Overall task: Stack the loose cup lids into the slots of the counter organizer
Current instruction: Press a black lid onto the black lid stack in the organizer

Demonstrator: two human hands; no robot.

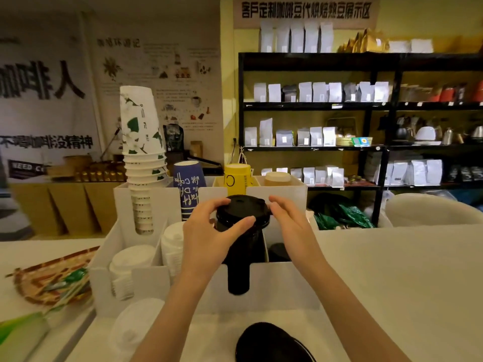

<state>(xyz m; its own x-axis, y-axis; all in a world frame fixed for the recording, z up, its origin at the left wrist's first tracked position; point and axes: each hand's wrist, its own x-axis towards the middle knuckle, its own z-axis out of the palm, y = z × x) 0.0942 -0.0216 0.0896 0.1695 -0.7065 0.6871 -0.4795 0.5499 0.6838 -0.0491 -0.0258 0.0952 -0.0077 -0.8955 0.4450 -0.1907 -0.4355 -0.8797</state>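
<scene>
A white counter organizer (pixel 285 286) stands on the counter in front of me. A tall stack of black lids (pixel 241 246) fills its middle front slot. My left hand (pixel 209 231) grips the top black lid (pixel 243 207) from the left, thumb across its near rim. From the right, my right hand (pixel 290 223) touches the same lid's rim with its fingertips. White lids (pixel 130 259) sit in the left slots, and another white stack (pixel 172 244) beside them. Loose black lids (pixel 271 340) lie on the counter near me. Loose clear lids (pixel 136 325) lie to their left.
Stacked paper cups (pixel 143 158) rise from the organizer's back left slot, with a blue cup (pixel 189 189), a yellow cup (pixel 236 178) and a brown cup (pixel 277 178) behind. A woven tray (pixel 39 278) with packets lies at left. Shelves (pixel 366 105) stand behind the counter.
</scene>
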